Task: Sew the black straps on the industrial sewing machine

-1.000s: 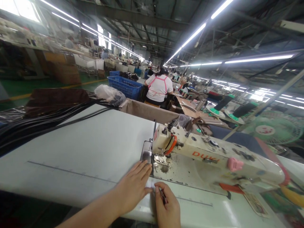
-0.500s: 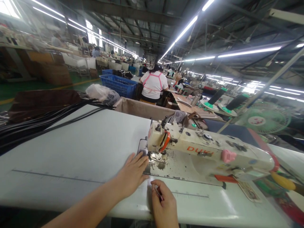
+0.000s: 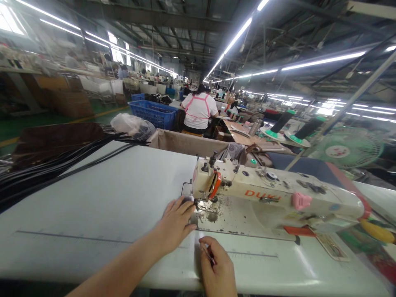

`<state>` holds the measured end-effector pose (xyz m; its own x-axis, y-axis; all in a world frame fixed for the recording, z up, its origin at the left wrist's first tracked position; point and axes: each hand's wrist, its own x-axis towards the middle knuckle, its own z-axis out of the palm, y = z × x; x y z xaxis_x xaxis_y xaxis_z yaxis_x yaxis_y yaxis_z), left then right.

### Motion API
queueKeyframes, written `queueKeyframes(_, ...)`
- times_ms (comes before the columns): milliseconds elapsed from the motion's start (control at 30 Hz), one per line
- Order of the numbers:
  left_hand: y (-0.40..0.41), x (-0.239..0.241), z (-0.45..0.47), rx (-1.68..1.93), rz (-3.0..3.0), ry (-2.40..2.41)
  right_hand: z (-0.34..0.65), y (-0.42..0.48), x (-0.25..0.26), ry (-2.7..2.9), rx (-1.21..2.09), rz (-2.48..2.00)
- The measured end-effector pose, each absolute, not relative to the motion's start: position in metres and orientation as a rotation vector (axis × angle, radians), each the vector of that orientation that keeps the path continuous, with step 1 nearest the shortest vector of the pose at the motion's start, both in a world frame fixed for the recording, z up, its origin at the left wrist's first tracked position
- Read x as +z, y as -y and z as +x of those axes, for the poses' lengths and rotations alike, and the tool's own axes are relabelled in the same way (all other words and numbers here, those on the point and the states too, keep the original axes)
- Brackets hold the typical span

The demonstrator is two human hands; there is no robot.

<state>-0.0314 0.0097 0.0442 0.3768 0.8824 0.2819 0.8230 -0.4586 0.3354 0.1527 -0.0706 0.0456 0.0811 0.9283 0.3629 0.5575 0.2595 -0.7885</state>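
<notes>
My left hand (image 3: 175, 225) lies flat on the white table (image 3: 102, 206), fingers stretched out, fingertips touching the plate beside the presser foot of a cream sewing machine (image 3: 262, 198). My right hand (image 3: 218, 270) sits at the table's near edge, fingers pinched on a small thin dark tool (image 3: 208, 253). The two hands are almost touching. The machine's needle area is just beyond my left fingertips.
Long black straps (image 3: 55, 165) and brown material (image 3: 52, 138) lie at the table's left. A clear bag (image 3: 133, 126) and blue crate (image 3: 154, 113) stand behind. A person in a white top sits ahead. Thread cones (image 3: 278, 123) and a green fan (image 3: 349, 150) are on the right.
My left hand has slid forward until its fingertips reach the machine's presser foot. The right hand has stayed at the near edge, still pinching the tool.
</notes>
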Motion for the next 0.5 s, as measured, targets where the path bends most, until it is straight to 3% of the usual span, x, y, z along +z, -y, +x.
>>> queueKeyframes(500,-0.104,0.06,-0.042,0.789,2.4,-1.242,0.156,0.072,0.044,1.645,0.529,-1.398)
